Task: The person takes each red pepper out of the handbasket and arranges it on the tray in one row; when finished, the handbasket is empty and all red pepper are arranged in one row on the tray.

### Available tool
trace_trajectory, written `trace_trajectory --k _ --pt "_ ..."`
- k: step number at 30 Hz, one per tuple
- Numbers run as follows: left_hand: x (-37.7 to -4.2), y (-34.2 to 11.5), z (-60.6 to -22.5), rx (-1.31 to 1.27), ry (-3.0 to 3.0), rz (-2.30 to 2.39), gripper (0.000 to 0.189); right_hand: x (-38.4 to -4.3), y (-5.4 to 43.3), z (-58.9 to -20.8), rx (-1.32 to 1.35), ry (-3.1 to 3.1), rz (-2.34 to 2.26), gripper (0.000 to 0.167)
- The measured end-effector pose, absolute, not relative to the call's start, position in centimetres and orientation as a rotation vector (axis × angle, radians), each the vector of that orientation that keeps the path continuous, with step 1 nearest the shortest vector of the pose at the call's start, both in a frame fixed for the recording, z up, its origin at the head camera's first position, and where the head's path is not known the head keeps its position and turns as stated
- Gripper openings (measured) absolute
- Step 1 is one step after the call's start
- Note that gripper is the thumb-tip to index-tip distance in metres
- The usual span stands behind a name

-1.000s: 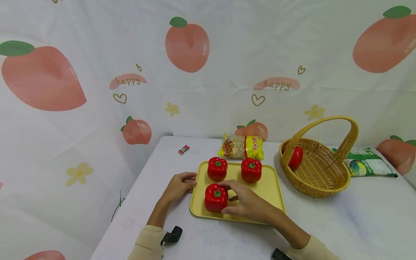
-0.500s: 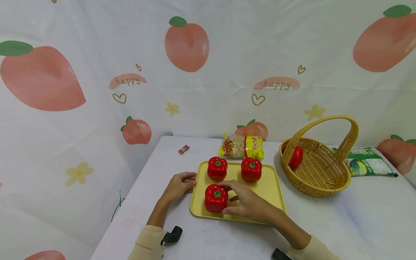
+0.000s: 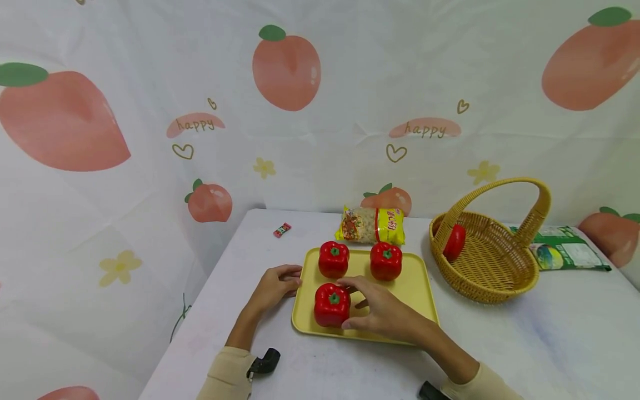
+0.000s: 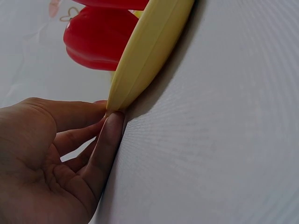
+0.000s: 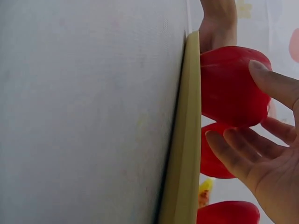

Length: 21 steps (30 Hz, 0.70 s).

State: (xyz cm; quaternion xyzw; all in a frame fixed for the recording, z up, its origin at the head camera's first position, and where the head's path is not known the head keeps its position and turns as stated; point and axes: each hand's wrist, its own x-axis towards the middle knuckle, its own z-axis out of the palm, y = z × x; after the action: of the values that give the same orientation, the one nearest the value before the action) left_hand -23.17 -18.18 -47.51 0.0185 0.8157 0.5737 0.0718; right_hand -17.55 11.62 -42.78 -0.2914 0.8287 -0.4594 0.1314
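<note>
Three red peppers point(image 3: 332, 306) point(image 3: 334, 261) point(image 3: 386, 263), one further red object point(image 3: 454, 243), one tray point(image 3: 412, 294), one wicker basket point(image 3: 487, 272), two printed bags point(image 3: 371, 225) point(image 3: 567, 255), one small wrapped packet point(image 3: 282, 230) and two hands point(image 3: 272, 286) point(image 3: 382, 311) can be counted.

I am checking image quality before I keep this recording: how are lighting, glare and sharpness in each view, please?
Head view: bright, fairly even light, small glare spots on the front red pepper, no obvious blur; left wrist: dimmer, dark shadow along the yellow tray, faint ripple lines on the white table; right wrist: also dim, scene turned sideways, same pepper darker.
</note>
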Motion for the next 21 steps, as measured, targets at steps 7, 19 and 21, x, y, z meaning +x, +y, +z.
trace_trajectory --k 7,19,21 --pt "-23.2 -18.1 -47.6 0.069 2.456 1.723 0.035 -17.8 12.9 -42.1 -0.928 2.468 -1.351 0.077" --pt "-23.0 -18.2 -47.4 0.048 2.463 1.709 0.036 -18.8 16.6 -39.6 -0.974 2.657 -1.433 0.059" --pt "-23.0 -18.2 -47.3 0.048 2.468 1.707 0.036 -19.0 17.4 -39.1 -0.98 2.682 -1.457 0.057"
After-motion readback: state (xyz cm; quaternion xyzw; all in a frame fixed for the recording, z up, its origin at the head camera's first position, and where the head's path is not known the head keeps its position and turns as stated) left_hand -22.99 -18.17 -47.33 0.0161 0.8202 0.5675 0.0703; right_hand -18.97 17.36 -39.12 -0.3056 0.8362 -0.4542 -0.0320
